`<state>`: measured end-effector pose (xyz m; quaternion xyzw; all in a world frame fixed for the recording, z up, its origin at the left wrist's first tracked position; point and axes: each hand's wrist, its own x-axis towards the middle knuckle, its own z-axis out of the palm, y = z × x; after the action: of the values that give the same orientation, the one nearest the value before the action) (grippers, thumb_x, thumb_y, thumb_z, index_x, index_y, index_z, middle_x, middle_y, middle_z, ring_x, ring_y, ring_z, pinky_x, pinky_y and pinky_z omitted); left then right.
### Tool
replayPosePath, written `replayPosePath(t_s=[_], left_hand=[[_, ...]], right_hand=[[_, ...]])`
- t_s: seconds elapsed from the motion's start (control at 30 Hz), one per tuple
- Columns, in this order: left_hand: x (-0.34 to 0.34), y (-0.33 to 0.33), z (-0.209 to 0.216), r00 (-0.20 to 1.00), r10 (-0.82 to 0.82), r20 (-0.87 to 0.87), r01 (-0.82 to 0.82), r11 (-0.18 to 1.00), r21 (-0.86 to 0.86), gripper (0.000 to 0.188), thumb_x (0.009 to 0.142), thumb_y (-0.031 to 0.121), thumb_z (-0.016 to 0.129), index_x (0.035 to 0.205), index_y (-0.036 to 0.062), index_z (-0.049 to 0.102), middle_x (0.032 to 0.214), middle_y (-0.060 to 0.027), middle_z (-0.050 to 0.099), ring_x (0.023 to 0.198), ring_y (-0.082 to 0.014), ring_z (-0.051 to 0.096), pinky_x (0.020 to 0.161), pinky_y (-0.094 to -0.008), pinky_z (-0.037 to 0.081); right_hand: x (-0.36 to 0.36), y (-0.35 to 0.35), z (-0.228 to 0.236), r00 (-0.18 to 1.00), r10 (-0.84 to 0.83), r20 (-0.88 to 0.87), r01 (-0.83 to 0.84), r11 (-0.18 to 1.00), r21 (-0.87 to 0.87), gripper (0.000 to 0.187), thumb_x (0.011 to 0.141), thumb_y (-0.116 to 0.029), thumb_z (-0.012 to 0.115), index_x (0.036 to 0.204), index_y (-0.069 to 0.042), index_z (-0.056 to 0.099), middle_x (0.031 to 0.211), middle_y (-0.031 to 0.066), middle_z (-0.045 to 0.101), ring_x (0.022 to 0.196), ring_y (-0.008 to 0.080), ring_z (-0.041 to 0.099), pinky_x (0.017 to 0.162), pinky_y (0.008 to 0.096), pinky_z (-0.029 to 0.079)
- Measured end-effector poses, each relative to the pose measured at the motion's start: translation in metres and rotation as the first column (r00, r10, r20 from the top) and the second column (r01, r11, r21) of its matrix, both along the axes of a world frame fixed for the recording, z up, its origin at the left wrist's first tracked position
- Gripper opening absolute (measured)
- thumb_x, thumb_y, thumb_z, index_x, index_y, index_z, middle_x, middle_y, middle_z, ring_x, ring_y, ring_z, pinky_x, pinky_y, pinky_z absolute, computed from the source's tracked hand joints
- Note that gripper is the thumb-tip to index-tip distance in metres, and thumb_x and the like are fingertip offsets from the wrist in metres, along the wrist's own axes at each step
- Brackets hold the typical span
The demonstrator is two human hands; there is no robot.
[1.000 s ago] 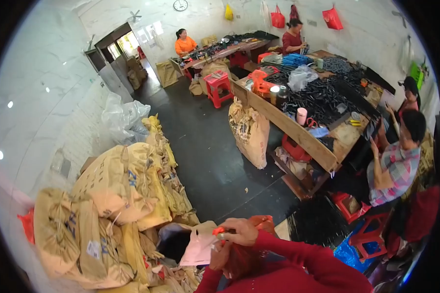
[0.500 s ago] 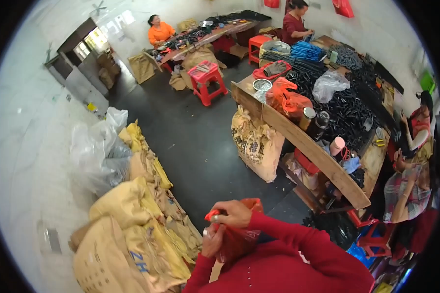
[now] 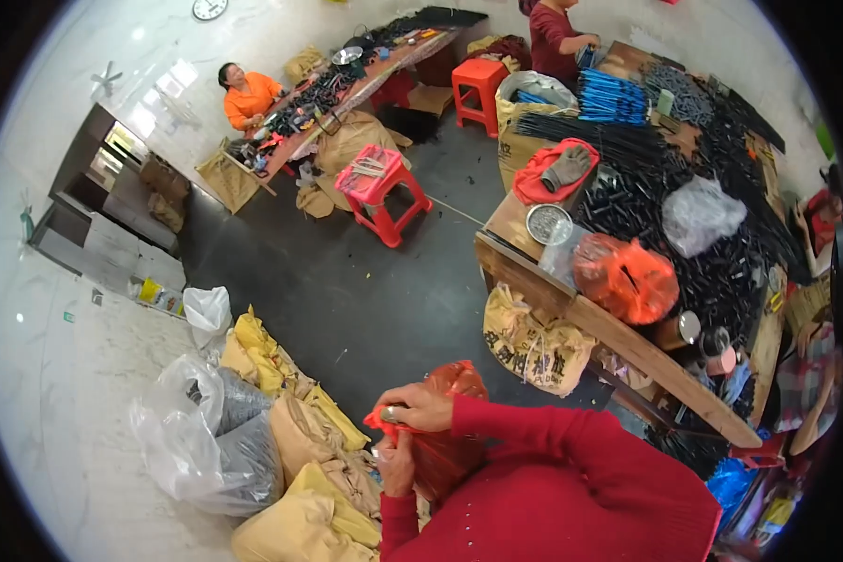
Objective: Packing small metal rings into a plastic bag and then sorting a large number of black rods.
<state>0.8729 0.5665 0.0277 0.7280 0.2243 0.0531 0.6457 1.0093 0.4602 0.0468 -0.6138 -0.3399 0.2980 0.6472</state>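
A thin red plastic bag (image 3: 451, 459) hangs against my front, its contents not clearly visible through the film. My right hand (image 3: 419, 409), with a ring on one finger, is closed on the bag's gathered neck. Just below it, my left hand (image 3: 396, 465) is closed on the same bunched plastic, the fingers pinched together. A bit of the red neck sticks out beyond my fingers on the left. Both forearms are in red sleeves.
Stuffed sacks (image 3: 318, 436) and a clear plastic bag (image 3: 206, 440) line the left wall. On the right, a wooden-edged table (image 3: 618, 347) bears black parts and an orange bag (image 3: 626, 277). A red stool (image 3: 381, 192) stands ahead. Co-workers sit at the tables.
My view has moved forward along the aisle and turned, so the right table is nearer. Both hands still grip the red bag's neck.
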Motion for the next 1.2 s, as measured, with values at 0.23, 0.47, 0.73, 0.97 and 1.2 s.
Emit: replayPosePath(t_s=[0.23,0.47,0.73,0.97,1.2], left_hand=[[0.204,0.119,-0.007,0.996,-0.005,-0.094,0.028,0.968,0.25,0.03,0.095,0.022,0.058,0.074,-0.0004,0.055,0.065,0.0015,0.053,0.062,-0.0055,0.042,0.053,-0.0291,0.036],[0.45,0.185,0.012,0.923,-0.385,-0.024,0.373,0.877,0.303,0.032,0.091,0.015,0.062,0.066,-0.0023,0.051,0.055,-0.0052,0.046,0.054,-0.0075,0.039,0.048,-0.0316,0.033],[0.698,0.19,-0.021,0.747,-0.661,-0.077,0.665,0.738,0.114,0.02,0.093,0.015,0.06,0.082,-0.0009,0.064,0.069,0.0049,0.055,0.068,-0.0036,0.046,0.057,-0.0271,0.04],[0.902,0.192,-0.05,0.824,-0.548,-0.146,0.548,0.835,-0.04,0.026,0.096,0.018,0.058,0.074,0.0029,0.059,0.071,0.0079,0.052,0.064,-0.0011,0.042,0.053,-0.0218,0.033],[1.061,0.205,-0.064,0.817,-0.501,-0.284,0.512,0.858,-0.04,0.02,0.095,0.019,0.058,0.095,-0.0002,0.065,0.084,0.0018,0.062,0.074,-0.0049,0.053,0.064,-0.0239,0.043]], right_hand=[[0.19,0.108,-0.021,0.996,-0.061,-0.059,0.062,0.998,0.029,0.027,0.089,-0.016,0.051,0.107,-0.002,0.065,0.095,0.0151,0.068,0.09,0.0261,0.065,0.081,0.0359,0.049],[0.377,0.149,-0.005,0.88,-0.377,-0.288,0.413,0.907,0.077,0.023,0.09,-0.009,0.049,0.104,0.0,0.064,0.095,0.0117,0.068,0.089,0.0187,0.064,0.082,0.032,0.049],[0.587,0.129,-0.022,0.722,-0.672,-0.162,0.678,0.734,-0.024,0.025,0.089,-0.003,0.047,0.108,0.002,0.063,0.099,0.0093,0.068,0.095,0.0157,0.063,0.089,0.0299,0.048],[0.798,0.137,-0.058,0.746,-0.666,0.005,0.664,0.743,-0.081,0.02,0.087,-0.012,0.053,0.102,-0.003,0.064,0.095,0.0136,0.068,0.088,0.0282,0.066,0.078,0.0376,0.05],[0.964,0.126,-0.069,0.757,-0.618,0.212,0.651,0.742,-0.164,0.021,0.086,-0.011,0.055,0.105,-0.005,0.062,0.1,0.0129,0.064,0.095,0.0302,0.062,0.082,0.0395,0.049]])
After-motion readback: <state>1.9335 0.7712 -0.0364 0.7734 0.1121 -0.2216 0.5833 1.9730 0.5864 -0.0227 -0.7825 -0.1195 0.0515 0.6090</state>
